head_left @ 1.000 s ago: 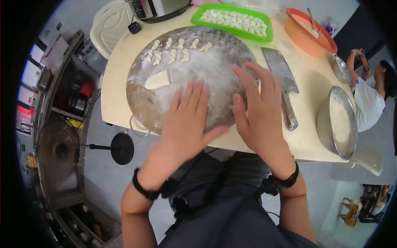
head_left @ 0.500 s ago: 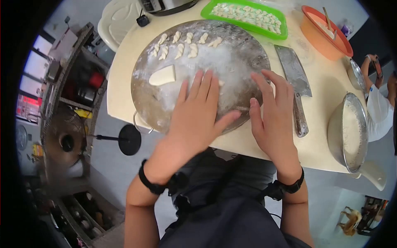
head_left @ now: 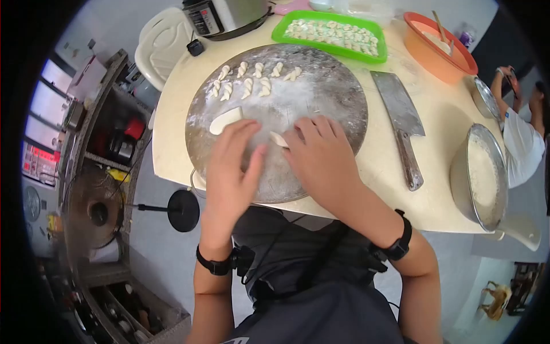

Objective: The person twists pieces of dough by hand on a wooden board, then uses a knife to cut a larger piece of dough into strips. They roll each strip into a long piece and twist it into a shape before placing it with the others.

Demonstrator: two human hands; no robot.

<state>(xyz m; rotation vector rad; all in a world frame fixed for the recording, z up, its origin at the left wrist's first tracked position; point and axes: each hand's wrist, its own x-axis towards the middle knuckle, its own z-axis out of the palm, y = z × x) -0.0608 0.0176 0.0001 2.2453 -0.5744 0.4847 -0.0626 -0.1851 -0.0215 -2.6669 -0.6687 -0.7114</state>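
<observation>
A round floured board [head_left: 338,86] lies on the table, with several small dough twists [head_left: 247,88] in two rows on its far left part. My left hand [head_left: 232,166] is over the board's near left side, thumb apart from the bent fingers, holding nothing. Its fingertips are beside a flat slab of dough [head_left: 226,119]. My right hand [head_left: 323,155] is curled at the board's middle, fingers bent down around one end of a small dough piece [head_left: 278,139]. The piece's other end sticks out toward my left hand.
Right of the board lies a cleaver [head_left: 400,106]. A metal bowl of flour [head_left: 484,172] stands near the right edge. Beyond are a green tray [head_left: 375,56] of small dough pieces, an orange basin [head_left: 452,63] and a cooker [head_left: 235,17]. Another person [head_left: 524,149] is at far right.
My left hand has lifted from flat on the board and moved left, its fingers now bent. My right hand has come in leftward over the board to the small dough piece.
</observation>
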